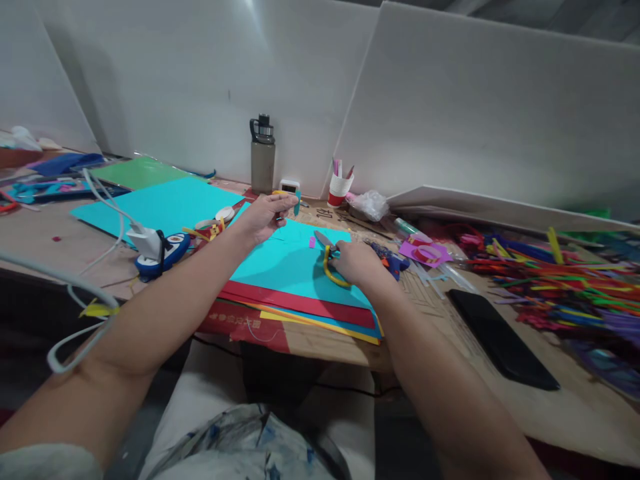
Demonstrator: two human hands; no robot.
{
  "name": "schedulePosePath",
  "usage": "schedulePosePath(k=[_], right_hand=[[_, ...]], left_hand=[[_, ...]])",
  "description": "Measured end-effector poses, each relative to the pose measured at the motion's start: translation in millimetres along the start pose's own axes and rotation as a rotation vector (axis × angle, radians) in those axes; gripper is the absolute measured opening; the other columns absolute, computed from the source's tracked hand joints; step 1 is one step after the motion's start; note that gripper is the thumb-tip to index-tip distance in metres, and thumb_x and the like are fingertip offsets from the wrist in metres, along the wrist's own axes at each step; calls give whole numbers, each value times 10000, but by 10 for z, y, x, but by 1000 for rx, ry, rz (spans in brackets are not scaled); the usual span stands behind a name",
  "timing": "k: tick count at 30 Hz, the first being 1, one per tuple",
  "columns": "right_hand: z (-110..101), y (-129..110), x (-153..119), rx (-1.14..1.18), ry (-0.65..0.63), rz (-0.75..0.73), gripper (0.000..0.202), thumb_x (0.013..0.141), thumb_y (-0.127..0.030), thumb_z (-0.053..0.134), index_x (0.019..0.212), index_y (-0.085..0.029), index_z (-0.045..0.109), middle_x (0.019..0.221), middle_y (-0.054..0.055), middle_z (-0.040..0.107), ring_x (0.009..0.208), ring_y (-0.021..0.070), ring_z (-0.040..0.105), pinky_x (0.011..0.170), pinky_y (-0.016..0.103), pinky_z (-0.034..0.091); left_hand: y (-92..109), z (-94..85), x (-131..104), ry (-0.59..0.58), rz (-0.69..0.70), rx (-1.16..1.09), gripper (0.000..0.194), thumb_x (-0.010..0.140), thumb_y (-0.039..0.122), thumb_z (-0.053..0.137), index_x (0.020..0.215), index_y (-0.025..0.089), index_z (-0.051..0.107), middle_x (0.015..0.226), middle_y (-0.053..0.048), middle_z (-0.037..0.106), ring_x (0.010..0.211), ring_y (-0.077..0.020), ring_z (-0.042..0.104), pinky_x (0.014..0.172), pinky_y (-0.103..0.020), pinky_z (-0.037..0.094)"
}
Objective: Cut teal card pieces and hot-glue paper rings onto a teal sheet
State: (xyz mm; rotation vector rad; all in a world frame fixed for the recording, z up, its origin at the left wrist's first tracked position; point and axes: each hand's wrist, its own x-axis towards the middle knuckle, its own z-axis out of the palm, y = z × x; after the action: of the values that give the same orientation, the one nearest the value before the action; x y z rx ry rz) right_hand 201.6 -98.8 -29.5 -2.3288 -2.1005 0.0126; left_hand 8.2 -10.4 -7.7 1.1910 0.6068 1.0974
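Note:
My left hand (265, 217) is raised over the far part of the turquoise paper, pinching a small teal paper piece (297, 203) between its fingertips. My right hand (356, 262) grips a pair of scissors (329, 267) with yellow handles, their blades pointing away and slightly left. The turquoise sheet (285, 267) lies beneath both hands, on top of a stack with red, blue and yellow sheets showing at its near edge. Just left of the scissor blades is a tiny magenta scrap (312, 242).
A bottle (263, 160) and a paper cup of pens (340, 187) stand at the back. A black phone (500, 337) and many pipe cleaners (560, 280) lie right. On the left are a blue power socket (163, 257) with a white plug and cable, and more turquoise paper (160, 207).

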Motion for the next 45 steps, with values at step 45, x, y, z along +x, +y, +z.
schedulePosePath(k=[45], right_hand=[[-152, -1398, 467, 428, 1, -710, 249, 766, -14, 512, 887, -124, 700, 876, 66, 707, 763, 127, 595, 685, 219, 399]], left_hand=[[419, -368, 112, 614, 325, -281, 152, 778, 202, 628, 684, 170, 512, 608, 32, 467, 496, -48, 370, 462, -204, 249]])
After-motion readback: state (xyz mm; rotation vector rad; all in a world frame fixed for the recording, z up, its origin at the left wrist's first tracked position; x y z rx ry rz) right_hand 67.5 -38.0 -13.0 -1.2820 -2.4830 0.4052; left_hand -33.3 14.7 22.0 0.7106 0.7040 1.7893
